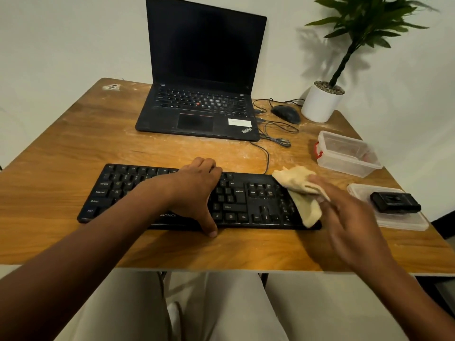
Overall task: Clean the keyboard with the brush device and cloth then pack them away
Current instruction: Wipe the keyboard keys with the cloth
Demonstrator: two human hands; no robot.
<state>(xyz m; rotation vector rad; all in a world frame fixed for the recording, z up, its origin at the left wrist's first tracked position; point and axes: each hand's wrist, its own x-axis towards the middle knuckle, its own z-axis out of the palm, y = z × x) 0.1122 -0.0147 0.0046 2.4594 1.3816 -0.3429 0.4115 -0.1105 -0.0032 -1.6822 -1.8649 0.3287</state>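
Head view of a wooden table (73, 148), taken from left to right. A black keyboard (246, 200) is laid across the near middle of the table, its long axis running from nine o'clock to three o'clock. The left hand (194, 193) is spread over the central keys, fingers curled over the far edge and thumb hooked on the near edge, so that the keyboard is braced. At twelve o'clock from this hand an open laptop (202, 70) is seen, screen dark.

At three o'clock from the left hand, the right hand (344, 212) is seen, blurred; a tan cloth (300, 190) is pinched in its fingers and is draped over the number-pad end of the keyboard, touching the keys. The wiping step is judged to be under way. Since most of the keyboard lies toward nine o'clock of the cloth, the coming strokes would be expected to run along the long axis, toward the bracing hand.

At three o'clock of the right hand, near it, the black brush device (395, 202) is rested on a flat clear lid (403, 223). At one o'clock, an open clear container (349, 153) with a red latch stands empty. The right hand is the nearer to both, so packing would fall to it. Packing is judged not yet begun.
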